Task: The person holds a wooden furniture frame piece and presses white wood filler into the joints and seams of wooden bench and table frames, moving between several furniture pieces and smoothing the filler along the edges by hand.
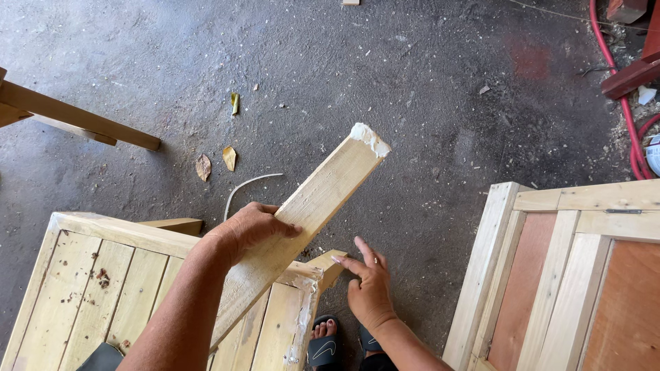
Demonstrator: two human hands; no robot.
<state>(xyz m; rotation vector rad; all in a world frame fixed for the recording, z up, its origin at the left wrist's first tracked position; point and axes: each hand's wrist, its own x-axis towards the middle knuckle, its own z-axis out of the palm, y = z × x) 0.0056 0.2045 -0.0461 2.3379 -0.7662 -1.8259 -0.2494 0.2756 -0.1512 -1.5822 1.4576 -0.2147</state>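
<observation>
Head view, left hand: the left hand (251, 230) is clasped around the middle of a pale wooden board (302, 216), thumb over its upper face, holding it tilted up and away from the person.
Head view, right hand: the right hand (368, 285) is released and spread, fingers extended toward the corner of the slatted wooden frame (89, 275); whether the fingertips touch the wood cannot be told.
Board, position: its lower part lies over the frame's near corner; its far end, coated with white glue (370, 137), stands above the concrete floor (385, 69).
Board, handling: judged stiff and fairly light, since one hand carries it; sawn faces look rough, giving a sure grip. The sensible hold is mid-length, clear of the sticky end.
Frame corner: white glue also smears the corner joint (306, 285).
Surroundings: a second panelled wooden frame (550, 275) stands to the right; a red hose (622, 103) lies beyond it; sandalled feet (330, 343) show below the hands.
</observation>
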